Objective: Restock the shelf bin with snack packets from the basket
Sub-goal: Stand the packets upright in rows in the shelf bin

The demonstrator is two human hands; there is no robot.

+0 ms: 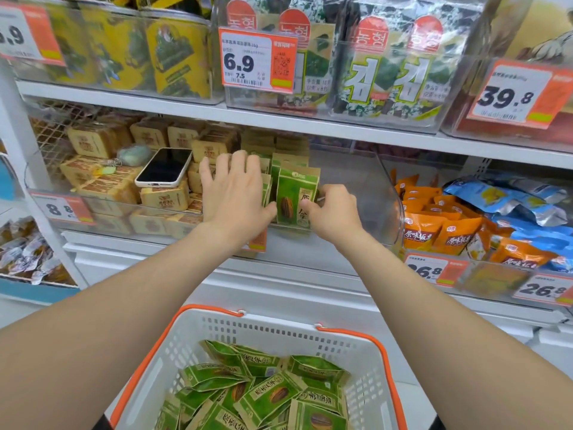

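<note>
Head view: a green packet stands upright in the clear bin, above a white basket of loose packets.
At the left, a phone lies on brown packs. The left hand presses flat on the left of the row of green packets in the bin, with its fingers straight and spread and its thumb touching the front packet. The right hand pinches that packet's right edge with curled fingers. Orange bags fill the next bin.
</note>
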